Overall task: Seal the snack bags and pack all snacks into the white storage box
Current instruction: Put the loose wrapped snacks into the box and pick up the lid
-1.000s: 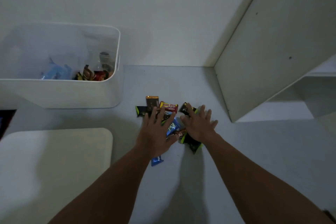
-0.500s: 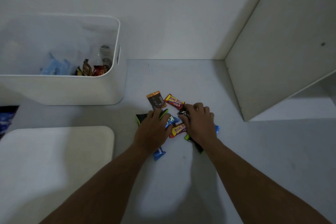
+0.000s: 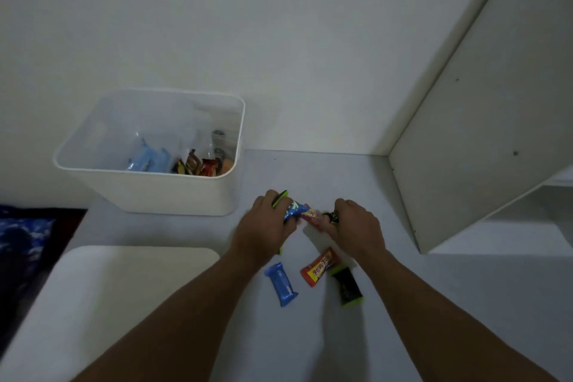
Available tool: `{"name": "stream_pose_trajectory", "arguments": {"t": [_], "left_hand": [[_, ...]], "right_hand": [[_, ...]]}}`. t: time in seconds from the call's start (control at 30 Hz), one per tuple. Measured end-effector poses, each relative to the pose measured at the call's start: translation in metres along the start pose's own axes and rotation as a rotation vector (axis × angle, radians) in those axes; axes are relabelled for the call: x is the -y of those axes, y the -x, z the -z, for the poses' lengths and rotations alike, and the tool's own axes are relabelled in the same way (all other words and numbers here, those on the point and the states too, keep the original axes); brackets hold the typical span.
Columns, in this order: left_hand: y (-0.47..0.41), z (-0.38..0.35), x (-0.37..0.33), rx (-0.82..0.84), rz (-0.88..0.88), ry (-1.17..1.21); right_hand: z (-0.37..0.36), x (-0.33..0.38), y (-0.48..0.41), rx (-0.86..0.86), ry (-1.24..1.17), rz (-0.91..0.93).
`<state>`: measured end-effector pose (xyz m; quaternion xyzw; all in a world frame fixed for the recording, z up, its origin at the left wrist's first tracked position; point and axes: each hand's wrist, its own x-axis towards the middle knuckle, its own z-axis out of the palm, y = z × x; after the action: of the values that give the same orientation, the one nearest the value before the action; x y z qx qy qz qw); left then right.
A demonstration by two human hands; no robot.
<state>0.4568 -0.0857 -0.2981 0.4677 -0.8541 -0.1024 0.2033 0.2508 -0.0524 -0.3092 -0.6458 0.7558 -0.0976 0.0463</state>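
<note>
The white storage box (image 3: pixel 173 195) stands at the back left of the table and holds several snack packs. My left hand (image 3: pixel 263 226) grips a blue snack bar (image 3: pixel 294 209) together with a black-and-green pack (image 3: pixel 280 197), lifted just right of the box. My right hand (image 3: pixel 356 226) grips a red-and-yellow bar (image 3: pixel 311 215) and a small dark pack (image 3: pixel 332 216) beside it. Three snacks lie on the table below my hands: a blue bar (image 3: pixel 281 284), a red-and-yellow bar (image 3: pixel 321 267) and a black-and-green bar (image 3: pixel 346 287).
The box's white lid (image 3: pixel 108 304) lies flat at the front left. A white shelf panel (image 3: pixel 483 133) rises on the right, with a wall behind. Dark blue fabric (image 3: pixel 21 236) shows past the table's left edge.
Both hands have closed on snacks from the pile and lifted them toward the box. Three snacks stay on the table. The camera has tilted up.
</note>
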Motion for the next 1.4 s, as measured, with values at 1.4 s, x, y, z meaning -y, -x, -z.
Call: {"name": "stream_pose_trajectory", "arguments": {"t": [1.4], "left_hand": [[-0.040, 0.147, 0.142, -0.098, 0.236, -0.028]], "right_hand": [[0.073, 0.214, -0.104, 0.255, -0.207, 0.092]]}}
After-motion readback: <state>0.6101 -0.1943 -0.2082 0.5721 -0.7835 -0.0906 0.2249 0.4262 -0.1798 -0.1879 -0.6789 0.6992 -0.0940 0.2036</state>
